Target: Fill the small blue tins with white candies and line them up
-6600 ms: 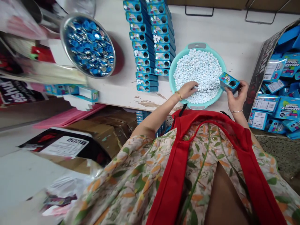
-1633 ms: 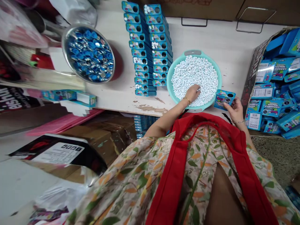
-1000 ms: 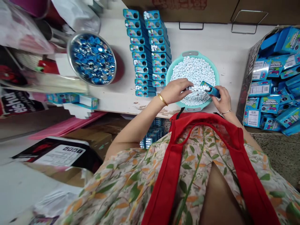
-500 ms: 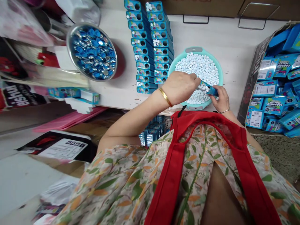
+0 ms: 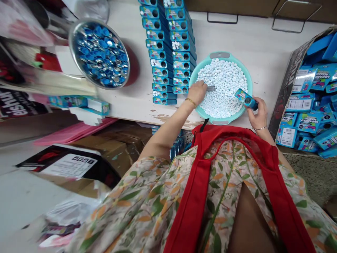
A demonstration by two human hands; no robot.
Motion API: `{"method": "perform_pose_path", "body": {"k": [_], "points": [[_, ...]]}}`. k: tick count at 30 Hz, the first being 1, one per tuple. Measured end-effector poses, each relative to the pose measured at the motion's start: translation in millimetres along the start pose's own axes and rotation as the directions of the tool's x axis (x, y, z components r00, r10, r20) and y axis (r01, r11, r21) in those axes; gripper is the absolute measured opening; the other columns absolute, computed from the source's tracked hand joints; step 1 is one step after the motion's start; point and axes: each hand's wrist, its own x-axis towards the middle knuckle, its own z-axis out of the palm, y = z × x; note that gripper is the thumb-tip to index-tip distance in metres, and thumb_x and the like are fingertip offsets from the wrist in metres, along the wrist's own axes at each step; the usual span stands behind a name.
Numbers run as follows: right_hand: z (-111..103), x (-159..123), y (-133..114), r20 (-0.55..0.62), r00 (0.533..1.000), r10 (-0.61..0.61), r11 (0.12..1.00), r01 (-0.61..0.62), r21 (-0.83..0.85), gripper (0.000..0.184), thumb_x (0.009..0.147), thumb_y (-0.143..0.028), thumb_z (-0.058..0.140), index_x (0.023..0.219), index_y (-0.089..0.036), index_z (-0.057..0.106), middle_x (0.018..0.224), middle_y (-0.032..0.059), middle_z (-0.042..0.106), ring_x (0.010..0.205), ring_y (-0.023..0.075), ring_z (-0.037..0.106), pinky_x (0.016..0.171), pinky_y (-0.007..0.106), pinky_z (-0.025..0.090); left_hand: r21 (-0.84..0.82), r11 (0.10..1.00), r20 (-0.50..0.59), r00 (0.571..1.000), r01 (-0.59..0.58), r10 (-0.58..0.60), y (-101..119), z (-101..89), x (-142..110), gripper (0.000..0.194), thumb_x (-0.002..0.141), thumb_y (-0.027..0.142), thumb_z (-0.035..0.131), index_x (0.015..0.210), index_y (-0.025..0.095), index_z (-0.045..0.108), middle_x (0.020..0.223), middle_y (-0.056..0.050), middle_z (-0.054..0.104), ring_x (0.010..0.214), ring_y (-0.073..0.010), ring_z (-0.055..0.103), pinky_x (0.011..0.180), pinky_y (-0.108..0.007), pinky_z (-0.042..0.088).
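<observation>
At the left side of a turquoise basin (image 5: 249, 75), my left hand (image 5: 197, 92) is closed on a small greyish scoop (image 5: 211, 88). The scoop's tip rests among small white candies (image 5: 223, 80) that fill the basin. Over the basin's right rim, my right hand (image 5: 258, 114) grips a small blue candy box (image 5: 245, 98) by its near end. The box is tilted, with a dark round hole in the face turned up toward me. Two rows of similar blue boxes (image 5: 163, 72) stand left of the basin, some with white candies on top.
A metal bowl (image 5: 72, 52) of blue and silver caps (image 5: 102, 52) stands at the left. On the right is a carton (image 5: 283, 84) full of blue boxes (image 5: 308, 116). Wire handles (image 5: 222, 23) lie along the table's (image 5: 142, 109) back edge, by brown cardboard.
My left hand has moved left, away from the box, and lowered the scoop into the candies. My right hand has shifted slightly right and down with the box.
</observation>
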Motion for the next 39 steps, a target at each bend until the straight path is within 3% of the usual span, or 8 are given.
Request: {"method": "perform_pose_path", "body": {"k": [6, 11, 14, 18, 21, 25, 33, 39], "points": [[-17.4, -4.6, -0.8, -0.036, 0.995, 0.096, 0.995, -0.095, 0.045, 0.052, 0.095, -0.057, 0.068, 0.135, -0.024, 0.063, 0.129, 0.0153, 0.072, 0.121, 0.0352, 0.071, 0.116, 0.066, 0.058, 0.026, 0.993, 0.161, 0.981, -0.117, 0.112, 63.6, 45.9, 29.8, 0.017, 0.104, 0.002, 0.059, 0.114, 0.016, 0.061, 0.135, -0.012, 0.067, 0.132, -0.0225, 0.061, 0.119, -0.037, 0.05], [-21.4, -5.8, -0.9, -0.078, 0.987, 0.139, 0.989, -0.135, 0.056, 0.056, 0.092, -0.062, 0.072, 0.133, -0.025, 0.063, 0.13, 0.0146, 0.073, 0.123, 0.0351, 0.072, 0.118, 0.065, 0.059, -0.072, 0.977, 0.204, 0.955, -0.203, 0.214, 65.6, 45.1, 22.5, 0.024, 0.102, 0.008, 0.065, 0.125, 0.016, 0.062, 0.136, -0.01, 0.07, 0.129, -0.0193, 0.066, 0.118, -0.032, 0.053], [-21.8, -5.6, 0.7, -0.094, 0.985, 0.145, 0.989, -0.141, 0.051, 0.057, 0.092, -0.062, 0.072, 0.133, -0.024, 0.063, 0.132, 0.0159, 0.073, 0.125, 0.0359, 0.072, 0.118, 0.066, 0.058, -0.101, 0.966, 0.175, 0.952, -0.238, 0.253, 52.4, 26.1, 4.9, 0.036, 0.105, 0.018, 0.066, 0.14, 0.016, 0.06, 0.138, -0.011, 0.07, 0.127, -0.0205, 0.067, 0.118, -0.034, 0.054], [-17.3, -2.5, 1.6, -0.104, 0.991, 0.088, 0.996, -0.09, -0.015, 0.052, 0.096, -0.058, 0.068, 0.135, -0.023, 0.064, 0.129, 0.0162, 0.074, 0.122, 0.0353, 0.072, 0.116, 0.065, 0.06, -0.137, 0.92, 0.045, 0.925, -0.368, 0.377, 41.4, -21.7, -23.9, 0.032, 0.107, 0.022, 0.059, 0.138, 0.02, 0.063, 0.134, -0.012, 0.07, 0.128, -0.0272, 0.068, 0.113, -0.045, 0.056], [-7.7, 2.7, -1.0, -0.045, 0.999, 0.011, 0.998, -0.014, -0.055, 0.049, 0.099, -0.054, 0.063, 0.136, -0.023, 0.063, 0.131, 0.0159, 0.073, 0.124, 0.0354, 0.071, 0.114, 0.064, 0.06, -0.105, 0.874, -0.035, 0.88, -0.474, 0.473, 47.0, -60.2, -40.1, 0.031, 0.105, 0.023, 0.057, 0.135, 0.021, 0.065, 0.126, -0.01, 0.072, 0.121, -0.0273, 0.069, 0.106, -0.046, 0.058], [9.7, 10.2, -9.4, 0.027, 0.996, -0.08, 0.996, 0.081, -0.046, 0.046, 0.099, -0.05, 0.061, 0.138, -0.024, 0.062, 0.133, 0.0167, 0.073, 0.126, 0.0372, 0.069, 0.114, 0.063, 0.06, 0.012, 0.838, -0.023, 0.837, -0.546, 0.546, 70.4, -95.2, -51.1, 0.032, 0.105, 0.023, 0.054, 0.134, 0.021, 0.067, 0.12, -0.01, 0.071, 0.115, -0.0263, 0.068, 0.102, -0.044, 0.057], [27.9, 12.1, -17.5, 0.034, 0.986, -0.164, 0.984, 0.166, -0.062, 0.044, 0.102, -0.046, 0.059, 0.14, -0.024, 0.063, 0.133, 0.0163, 0.075, 0.125, 0.0363, 0.071, 0.11, 0.061, 0.063, 0.283, 0.805, 0.03, 0.843, -0.522, 0.536, 124.2, -126.3, -71.0, 0.033, 0.104, 0.016, 0.052, 0.132, 0.017, 0.068, 0.105, -0.011, 0.071, 0.109, -0.0291, 0.069, 0.097, -0.047, 0.055], [33.0, 11.4, -14.1, 0.048, 0.981, -0.186, 0.982, 0.187, -0.016, 0.045, 0.104, -0.045, 0.059, 0.143, -0.024, 0.061, 0.135, 0.0165, 0.074, 0.128, 0.0363, 0.07, 0.114, 0.062, 0.061, 0.311, 0.809, 0.039, 0.857, -0.5, 0.515, 144.8, -131.3, -80.0, 0.032, 0.107, 0.012, 0.043, 0.121, 0.016, 0.072, 0.107, -0.013, 0.071, 0.109, -0.0302, 0.07, 0.099, -0.051, 0.054]]}}
